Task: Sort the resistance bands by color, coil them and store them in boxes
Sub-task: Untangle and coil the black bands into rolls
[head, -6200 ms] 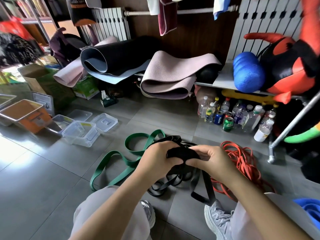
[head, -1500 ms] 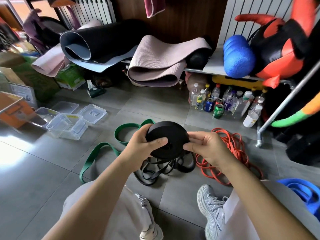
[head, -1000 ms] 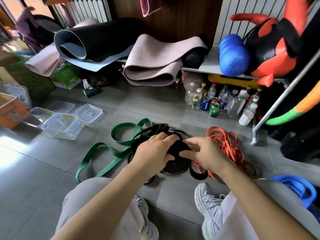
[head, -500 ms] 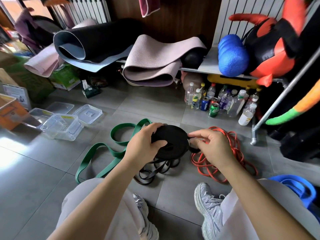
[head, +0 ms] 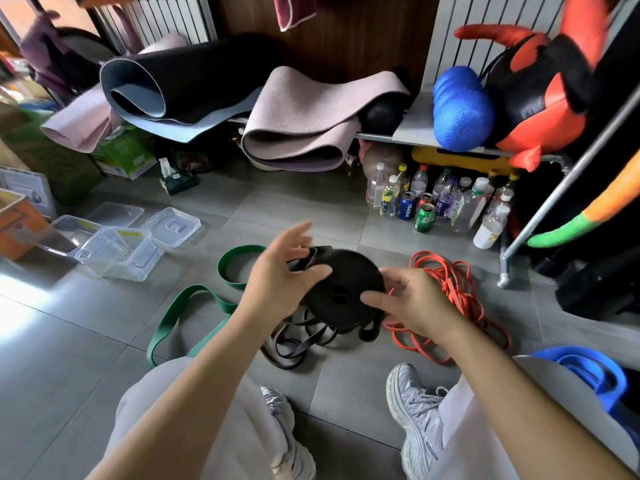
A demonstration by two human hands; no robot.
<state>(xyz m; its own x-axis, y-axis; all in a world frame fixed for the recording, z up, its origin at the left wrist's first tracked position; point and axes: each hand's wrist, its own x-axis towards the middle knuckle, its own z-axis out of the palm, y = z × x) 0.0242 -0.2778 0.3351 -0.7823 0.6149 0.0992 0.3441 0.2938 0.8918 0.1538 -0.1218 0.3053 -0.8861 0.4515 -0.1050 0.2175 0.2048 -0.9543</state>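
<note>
we are gripping the part-coiled black band (head: 343, 289) in the fingers of our right hand (head: 408, 306), our left hand (head: 277, 285) spreading released fingers at its 9 o'clock, while the green band (head: 194, 306) at 8, orange bands (head: 453, 289) at 3 and blue band (head: 588, 372) at 4 o'clock are lying uncoiled, boxes (head: 117, 252) at 10 o'clock sitting unfilled.

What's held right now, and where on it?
The black band coil: right hand pinches its right rim, thumb on the face. Left hand open, thumb resting on the upper-left face.
</note>
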